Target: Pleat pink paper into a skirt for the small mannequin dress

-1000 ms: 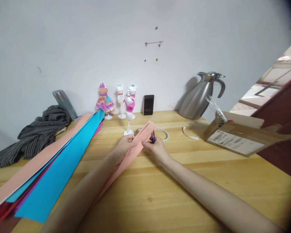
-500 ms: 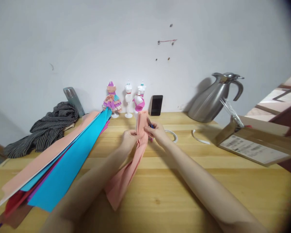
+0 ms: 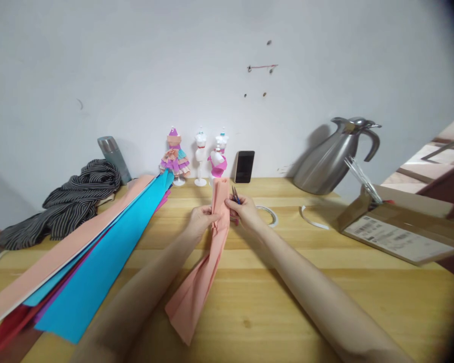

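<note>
Both my hands hold up a long folded strip of salmon-pink crepe paper (image 3: 208,267) over the wooden table (image 3: 325,292). My left hand (image 3: 201,220) pinches the strip's left edge near its upper end. My right hand (image 3: 244,210) grips the strip's right edge and also holds small blue-handled scissors (image 3: 235,194), blades pointing up. The strip's upper end stands in front of the small mannequins; its lower end hangs twisted toward me.
A stack of long paper sheets, pink, blue and purple (image 3: 87,262), lies at left. Three small dress mannequins (image 3: 200,157) and a phone (image 3: 244,166) stand by the wall. A steel jug (image 3: 331,159), tape rings (image 3: 269,214), a cardboard box (image 3: 397,227), striped cloth (image 3: 64,201).
The pink strip was lifted from lying slanted on the table to standing upright between my hands. The camera view shifted left, so things sit further right in the picture.
</note>
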A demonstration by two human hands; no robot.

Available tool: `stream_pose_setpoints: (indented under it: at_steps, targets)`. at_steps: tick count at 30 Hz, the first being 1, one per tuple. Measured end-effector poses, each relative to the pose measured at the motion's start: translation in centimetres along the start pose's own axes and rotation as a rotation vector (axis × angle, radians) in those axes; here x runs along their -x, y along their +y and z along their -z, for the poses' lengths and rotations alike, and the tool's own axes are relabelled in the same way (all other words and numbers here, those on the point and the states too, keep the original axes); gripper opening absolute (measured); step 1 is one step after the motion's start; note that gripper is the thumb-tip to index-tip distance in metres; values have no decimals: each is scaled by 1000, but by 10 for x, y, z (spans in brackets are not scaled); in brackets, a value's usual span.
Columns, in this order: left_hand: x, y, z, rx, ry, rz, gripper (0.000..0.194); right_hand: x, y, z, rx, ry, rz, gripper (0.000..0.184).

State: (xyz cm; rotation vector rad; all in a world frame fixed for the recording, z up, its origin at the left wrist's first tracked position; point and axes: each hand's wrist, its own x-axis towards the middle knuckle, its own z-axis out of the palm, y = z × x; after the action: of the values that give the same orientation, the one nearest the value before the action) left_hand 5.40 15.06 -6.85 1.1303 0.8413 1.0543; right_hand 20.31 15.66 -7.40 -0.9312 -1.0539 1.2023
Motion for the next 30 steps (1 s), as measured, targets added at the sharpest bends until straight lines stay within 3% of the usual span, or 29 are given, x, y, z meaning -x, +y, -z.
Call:
stream_pose_setpoints:
  at_steps: [19, 30]
  targets:
    - [-24, -10, 20, -45, -53, -6, 32, 0, 0, -6, 51, 42, 28, 31]
    - [-19, -2, 17, -61, -45, -70, 25, 2, -5, -7, 52, 29, 21, 31]
